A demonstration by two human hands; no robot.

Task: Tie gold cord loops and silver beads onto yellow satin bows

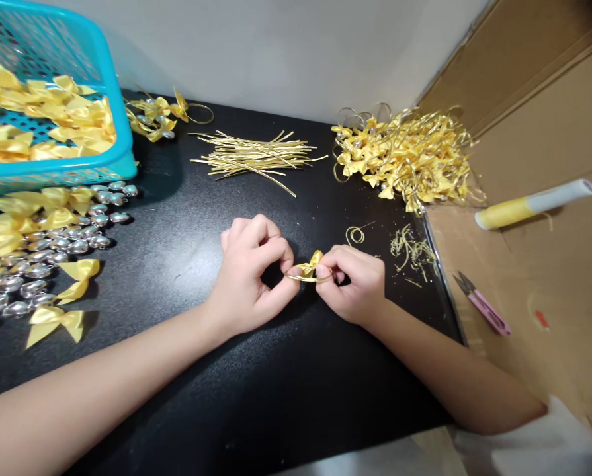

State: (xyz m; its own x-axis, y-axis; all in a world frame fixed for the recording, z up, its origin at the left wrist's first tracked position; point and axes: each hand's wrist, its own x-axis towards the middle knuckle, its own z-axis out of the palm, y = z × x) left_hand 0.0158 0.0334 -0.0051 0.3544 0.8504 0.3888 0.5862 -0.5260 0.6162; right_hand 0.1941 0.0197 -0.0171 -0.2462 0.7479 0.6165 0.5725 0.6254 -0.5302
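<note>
Between my hands, over the black table (176,396), is a gold cord ring (309,279) with a small yellow bow (311,263) on it. My left hand (258,274) pinches the ring's left side between thumb and forefinger. The right side of the ring, close by the bow, is pinched in my right hand (352,281). Beyond the hands lies a pile of cut gold cords (260,155). Finished-looking bows on gold rings (409,158) are heaped at the back right.
A blue basket (120,149) of yellow bows stands back left, with silver beads (38,271) and loose bows (57,322) before it. Cord scraps (409,250) lie right of my right hand. Pink snips (484,305) and a yellow-white roll (534,203) are on cardboard further right.
</note>
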